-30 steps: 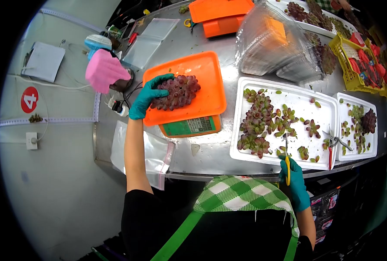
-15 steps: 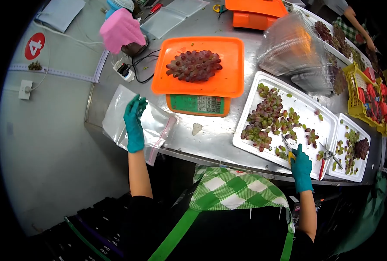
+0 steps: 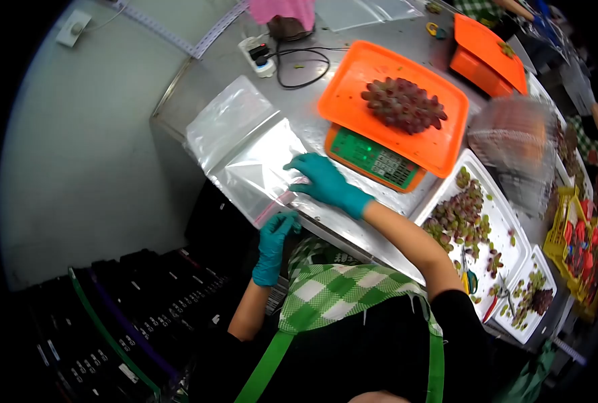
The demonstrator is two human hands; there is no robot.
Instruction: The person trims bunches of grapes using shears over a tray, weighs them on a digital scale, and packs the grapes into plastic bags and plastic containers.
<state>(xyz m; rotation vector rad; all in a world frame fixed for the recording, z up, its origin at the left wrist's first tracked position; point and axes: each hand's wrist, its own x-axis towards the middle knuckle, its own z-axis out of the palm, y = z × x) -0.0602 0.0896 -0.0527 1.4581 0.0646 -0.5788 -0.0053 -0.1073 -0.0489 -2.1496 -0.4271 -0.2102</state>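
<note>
A clear zip plastic bag (image 3: 255, 158) lies on the steel table (image 3: 312, 87) near its front edge, on top of another bag. My left hand (image 3: 273, 243), in a teal glove, pinches the bag's pink zip edge from below the table edge. My right hand (image 3: 324, 183), also gloved, reaches across and grips the same edge from above, fingers spread over the plastic. A bunch of red grapes (image 3: 403, 104) rests on an orange tray (image 3: 440, 151) on top of a scale (image 3: 373, 160), just beyond my right hand.
A white tray (image 3: 507, 221) of loose grapes holds scissors (image 3: 470, 279) to the right, with a second white tray (image 3: 547, 265) and a yellow crate (image 3: 557, 245) beyond. A power strip (image 3: 258, 50), another orange scale (image 3: 490, 57) and another person's arm (image 3: 597, 131) are farther back.
My right hand left the scissors on the white tray and crossed over to the bag. My left hand dropped to the bag's near edge. The view swung left and down.
</note>
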